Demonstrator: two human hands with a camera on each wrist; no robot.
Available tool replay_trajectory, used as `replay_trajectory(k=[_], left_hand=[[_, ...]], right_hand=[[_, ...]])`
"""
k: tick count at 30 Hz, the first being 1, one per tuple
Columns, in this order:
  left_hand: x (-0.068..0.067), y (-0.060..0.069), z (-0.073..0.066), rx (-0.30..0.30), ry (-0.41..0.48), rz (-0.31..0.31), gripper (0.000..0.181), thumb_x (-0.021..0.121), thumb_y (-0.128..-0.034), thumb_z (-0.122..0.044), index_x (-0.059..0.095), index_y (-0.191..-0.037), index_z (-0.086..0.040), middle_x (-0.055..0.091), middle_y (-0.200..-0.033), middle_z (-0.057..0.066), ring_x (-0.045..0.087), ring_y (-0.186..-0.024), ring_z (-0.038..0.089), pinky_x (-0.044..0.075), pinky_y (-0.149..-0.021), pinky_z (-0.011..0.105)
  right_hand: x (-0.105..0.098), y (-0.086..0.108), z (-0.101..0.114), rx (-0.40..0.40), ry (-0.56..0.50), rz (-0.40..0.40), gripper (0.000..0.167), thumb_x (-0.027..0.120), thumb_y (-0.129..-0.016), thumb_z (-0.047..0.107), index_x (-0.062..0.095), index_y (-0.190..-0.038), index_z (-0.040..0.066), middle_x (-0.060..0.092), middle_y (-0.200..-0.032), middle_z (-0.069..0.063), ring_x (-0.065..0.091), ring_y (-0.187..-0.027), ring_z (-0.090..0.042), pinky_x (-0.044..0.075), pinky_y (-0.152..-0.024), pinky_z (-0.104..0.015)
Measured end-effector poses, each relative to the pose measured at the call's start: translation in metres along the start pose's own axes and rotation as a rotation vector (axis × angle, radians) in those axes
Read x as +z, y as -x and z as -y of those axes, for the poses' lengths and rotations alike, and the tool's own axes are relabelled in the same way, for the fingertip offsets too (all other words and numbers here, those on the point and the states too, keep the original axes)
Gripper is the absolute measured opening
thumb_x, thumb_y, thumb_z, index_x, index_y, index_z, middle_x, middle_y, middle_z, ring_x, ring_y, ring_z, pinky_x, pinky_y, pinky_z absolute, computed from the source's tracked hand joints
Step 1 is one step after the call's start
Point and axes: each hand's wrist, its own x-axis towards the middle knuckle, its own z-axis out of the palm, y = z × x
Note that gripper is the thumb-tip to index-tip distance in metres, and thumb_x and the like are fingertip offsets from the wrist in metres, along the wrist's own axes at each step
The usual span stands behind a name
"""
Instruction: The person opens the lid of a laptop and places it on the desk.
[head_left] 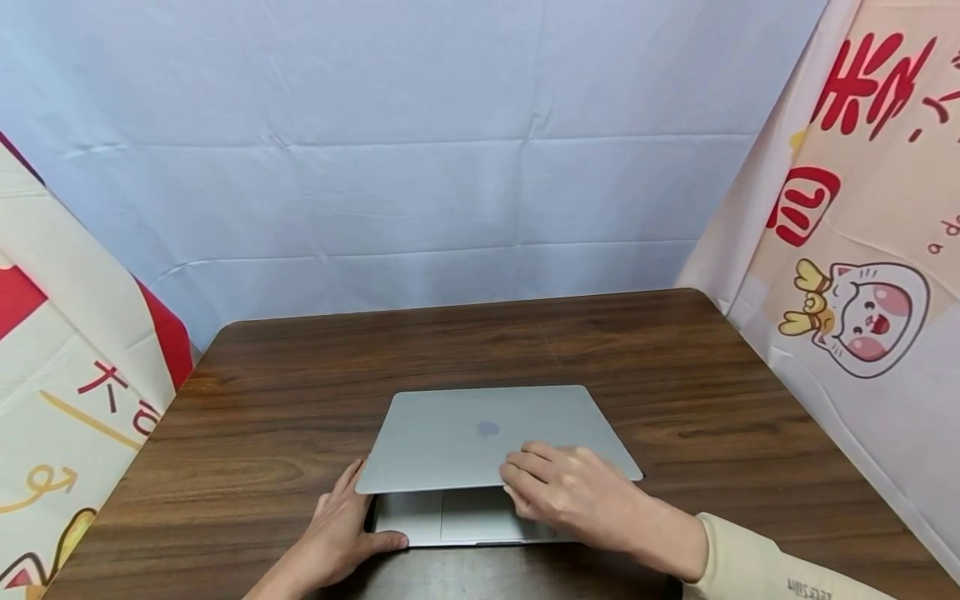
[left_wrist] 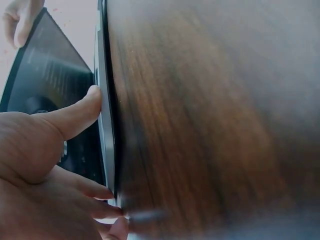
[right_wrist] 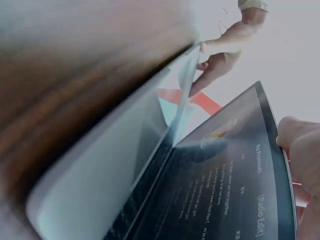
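Note:
A silver laptop (head_left: 495, 437) lies on the wooden table with its lid partly raised. A strip of the palm rest and trackpad (head_left: 480, 512) shows under the lid. My right hand (head_left: 573, 496) pinches the lid's front edge between thumb and fingers, right of the middle. At the base's front left corner, my left hand (head_left: 337, 529) grips the side, thumb on top and fingers along the edge. In the right wrist view the lit screen (right_wrist: 215, 175) carries lines of text. The left wrist view shows my left thumb (left_wrist: 80, 112) against the base's edge.
The dark brown table (head_left: 285, 400) extends around the laptop on all sides. A pale cloth (head_left: 420, 150) hangs behind it. Printed cloths with red characters and cartoon figures hang at the left (head_left: 67, 433) and right (head_left: 847, 250).

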Motion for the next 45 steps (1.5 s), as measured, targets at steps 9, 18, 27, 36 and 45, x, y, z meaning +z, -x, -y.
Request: replay_trajectory(k=[9,18,27,36,45], left_hand=[[0.000,-0.006,-0.002,-0.049,-0.029,0.061,0.109,0.092,-0.0741,-0.042,0.038,-0.154,0.010,0.031,-0.161,0.030,0.020,-0.152,0.049,0.027,-0.108,0.070],[-0.002,-0.008,-0.006,-0.053,-0.058,0.082,0.113,0.093,-0.0730,-0.041,0.035,-0.155,0.011,0.026,-0.164,0.029,0.016,-0.153,0.048,0.026,-0.110,0.069],[-0.003,-0.009,-0.005,-0.055,-0.062,0.105,0.112,0.092,-0.0743,-0.041,0.035,-0.155,0.011,0.026,-0.164,0.030,0.017,-0.153,0.048,0.026,-0.109,0.068],[-0.003,-0.010,-0.004,-0.050,-0.060,0.110,0.111,0.092,-0.0750,-0.041,0.034,-0.155,0.010,0.026,-0.164,0.029,0.017,-0.153,0.047,0.026,-0.110,0.068],[-0.003,-0.008,-0.003,-0.036,-0.052,0.095,0.112,0.092,-0.0743,-0.042,0.035,-0.155,0.010,0.028,-0.163,0.030,0.019,-0.153,0.047,0.027,-0.109,0.068]], right_hand=[[-0.009,-0.017,-0.023,0.166,0.006,-0.064,0.033,0.046,-0.109,0.022,0.076,-0.100,0.010,0.077,-0.089,0.001,0.072,-0.076,-0.015,0.060,-0.060,-0.031],[-0.006,-0.034,-0.051,0.269,0.035,-0.141,0.039,0.045,-0.112,0.027,0.074,-0.097,0.006,0.075,-0.084,-0.001,0.069,-0.068,-0.017,0.055,-0.051,-0.032],[0.006,-0.040,-0.073,0.328,0.094,-0.178,0.047,0.046,-0.112,0.037,0.071,-0.086,0.007,0.071,-0.074,-0.003,0.063,-0.061,-0.018,0.051,-0.049,-0.032],[0.014,-0.046,-0.098,0.327,0.057,-0.163,0.047,0.046,-0.111,0.038,0.071,-0.089,0.006,0.069,-0.077,-0.005,0.063,-0.063,-0.021,0.054,-0.055,-0.036],[0.015,-0.054,-0.125,0.342,-0.057,-0.091,0.016,0.072,-0.098,0.020,0.072,-0.094,0.005,0.070,-0.081,-0.006,0.066,-0.068,-0.020,0.055,-0.061,-0.038]])
